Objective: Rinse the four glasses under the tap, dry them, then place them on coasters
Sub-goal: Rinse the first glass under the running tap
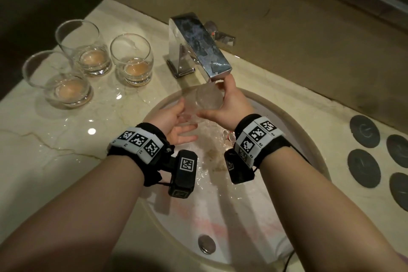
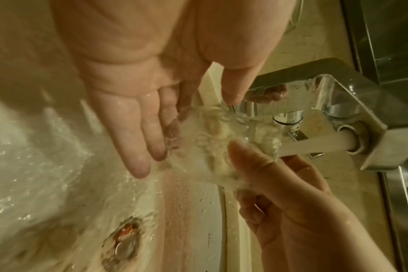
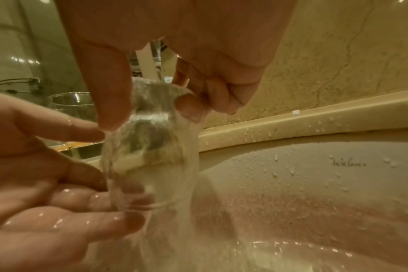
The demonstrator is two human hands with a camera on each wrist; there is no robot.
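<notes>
Right hand (image 1: 231,104) fingers curled round glass (image 1: 207,99) under running tap (image 1: 198,48), left hand (image 1: 174,123) fingers spread, cupping beneath, three glasses (image 1: 132,59) on desk (image 1: 66,134).

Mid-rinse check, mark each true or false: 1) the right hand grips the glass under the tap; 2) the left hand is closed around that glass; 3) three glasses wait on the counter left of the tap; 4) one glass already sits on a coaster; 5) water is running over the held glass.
1) True: the right hand grips the glass below the tap.
2) False: the left hand lies open, fingers straight, at the glass's lower end.
3) True: three glasses stand on the counter.
4) False: all four coasters right of the sink are bare.
5) True: water streams over the glass.
</notes>
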